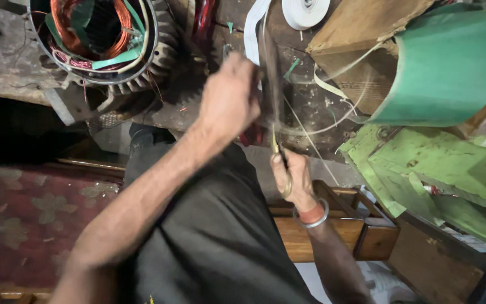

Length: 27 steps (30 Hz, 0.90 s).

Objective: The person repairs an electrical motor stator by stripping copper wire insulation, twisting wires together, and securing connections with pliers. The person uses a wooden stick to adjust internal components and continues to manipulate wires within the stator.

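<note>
Copper windings fill the motor stator [99, 42] at ten o'clock on the workbench [305, 107]. Just right of it, the left hand [229, 95] pinches a blurred white strip [265, 67] in curled fingers. At five o'clock from it the right hand [292, 177] grips scissors [279, 155], blades up against the strip; a green sheet roll [451, 67] stands at two o'clock.

No pkgs, labels, signs or screens in view; only loose rolls and sheets on the bench [310, 107].

Operator: arms and clothing

Both forearms bare, no sleeves visible. Right wrist carries a metal bangle [317, 218] over a red thread band [311, 213]. Dark grey garment [215, 242] covers the lap.
</note>
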{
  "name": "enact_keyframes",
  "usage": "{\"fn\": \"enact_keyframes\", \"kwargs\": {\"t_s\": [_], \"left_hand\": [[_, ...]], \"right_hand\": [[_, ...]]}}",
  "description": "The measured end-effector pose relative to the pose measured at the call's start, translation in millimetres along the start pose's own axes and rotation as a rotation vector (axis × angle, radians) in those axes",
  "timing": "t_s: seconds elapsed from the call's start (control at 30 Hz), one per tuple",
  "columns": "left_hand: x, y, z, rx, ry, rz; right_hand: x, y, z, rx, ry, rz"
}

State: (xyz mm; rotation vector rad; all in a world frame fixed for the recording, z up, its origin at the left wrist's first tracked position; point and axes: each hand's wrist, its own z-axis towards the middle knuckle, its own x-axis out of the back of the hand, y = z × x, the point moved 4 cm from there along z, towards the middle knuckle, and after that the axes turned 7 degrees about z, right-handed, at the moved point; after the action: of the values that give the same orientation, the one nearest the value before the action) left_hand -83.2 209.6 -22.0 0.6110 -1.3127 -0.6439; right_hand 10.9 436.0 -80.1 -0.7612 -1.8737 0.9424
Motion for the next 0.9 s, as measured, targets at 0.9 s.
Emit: {"fn": "enact_keyframes", "kwargs": {"t_s": [0.9], "left_hand": [[300,-52,-96,0.447,0.129,-0.206]], "right_hand": [[-13,-182,35,-0.065,0.338,-0.476]]}}
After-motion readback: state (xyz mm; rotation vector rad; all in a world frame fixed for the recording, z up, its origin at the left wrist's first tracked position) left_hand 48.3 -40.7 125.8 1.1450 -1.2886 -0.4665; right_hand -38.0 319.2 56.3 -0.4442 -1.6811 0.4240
